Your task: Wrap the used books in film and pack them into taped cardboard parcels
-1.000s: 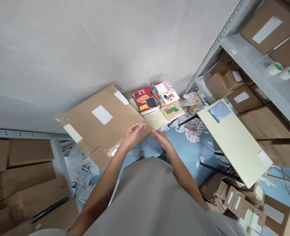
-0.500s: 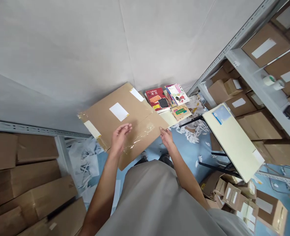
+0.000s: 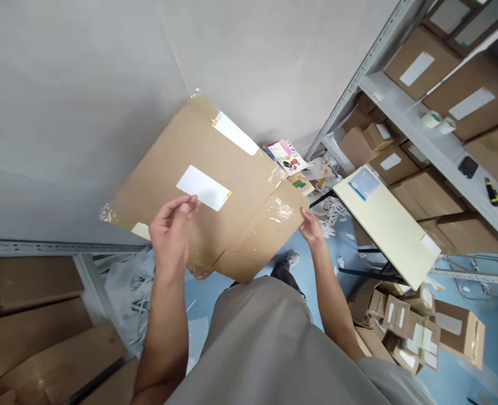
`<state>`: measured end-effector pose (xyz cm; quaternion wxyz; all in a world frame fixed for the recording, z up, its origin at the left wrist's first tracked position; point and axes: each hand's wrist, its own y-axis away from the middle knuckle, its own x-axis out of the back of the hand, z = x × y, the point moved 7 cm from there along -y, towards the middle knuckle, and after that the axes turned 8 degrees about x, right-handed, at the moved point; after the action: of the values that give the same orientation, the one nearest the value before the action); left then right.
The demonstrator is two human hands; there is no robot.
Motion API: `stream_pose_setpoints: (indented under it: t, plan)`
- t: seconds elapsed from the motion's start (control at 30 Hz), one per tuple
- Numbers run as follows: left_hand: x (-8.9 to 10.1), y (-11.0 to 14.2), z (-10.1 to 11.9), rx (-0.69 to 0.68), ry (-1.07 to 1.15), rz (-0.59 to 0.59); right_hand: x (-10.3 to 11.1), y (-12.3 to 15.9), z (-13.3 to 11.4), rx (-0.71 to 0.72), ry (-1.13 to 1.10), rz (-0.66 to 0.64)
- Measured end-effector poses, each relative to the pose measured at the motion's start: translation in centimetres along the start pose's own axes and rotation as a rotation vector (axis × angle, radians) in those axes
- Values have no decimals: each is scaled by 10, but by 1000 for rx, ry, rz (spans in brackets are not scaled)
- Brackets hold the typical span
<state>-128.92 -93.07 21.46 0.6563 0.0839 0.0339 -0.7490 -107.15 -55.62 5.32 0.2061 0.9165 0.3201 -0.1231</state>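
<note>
In front of me is a large brown cardboard box (image 3: 164,163) with clear packing tape and several white labels on it, tilted up by the wall. My right hand (image 3: 311,226) grips the edge of its flap at the right corner, thumb on top. Over the box's near left part is my left hand (image 3: 171,225), fingers and thumb pinched together beside the middle white label (image 3: 204,187). Whether anything is between those fingers is too small to tell. Behind the box, partly hidden, are books (image 3: 288,157) with colourful covers.
A pale table (image 3: 388,225) with a blue-and-white sheet stands to the right. Shelves of cartons (image 3: 468,107) line the right side, and more cartons (image 3: 38,287) stand at left. Small boxes (image 3: 401,320) are piled on the blue floor, with paper scraps (image 3: 335,214) near the table.
The box has come up closer to me and now hides the red book. My left hand has moved left and my right hand right with the flap. The view has shifted.
</note>
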Motion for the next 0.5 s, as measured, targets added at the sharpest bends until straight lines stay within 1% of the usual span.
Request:
stream_pose_setpoints:
  t: [0.07, 0.13, 0.2, 0.27, 0.33, 0.37, 0.43, 0.5]
  plan:
    - [-21, 3, 18, -82, -62, -10, 40, -1, -25, 51, -15, 65]
    - [-46, 5, 34, -187, -141, -20, 83, 0, -48, 111, -44, 140]
    - [-77, 7, 47, -301, -202, -42, 130, 3, -70, 190, -80, 227]
    - [-116, 9, 54, -394, -258, -90, 178, 10, -92, 281, -117, 319]
    - [-162, 12, 51, -433, -294, -166, 225, 18, -112, 367, -150, 403]
    - [-188, 13, 45, -419, -298, -224, 248, 23, -121, 400, -163, 440]
    - [-246, 17, 28, -341, -273, -363, 293, 35, -138, 446, -171, 503]
    - [-307, 24, 5, -234, -239, -518, 336, 48, -155, 480, -168, 568]
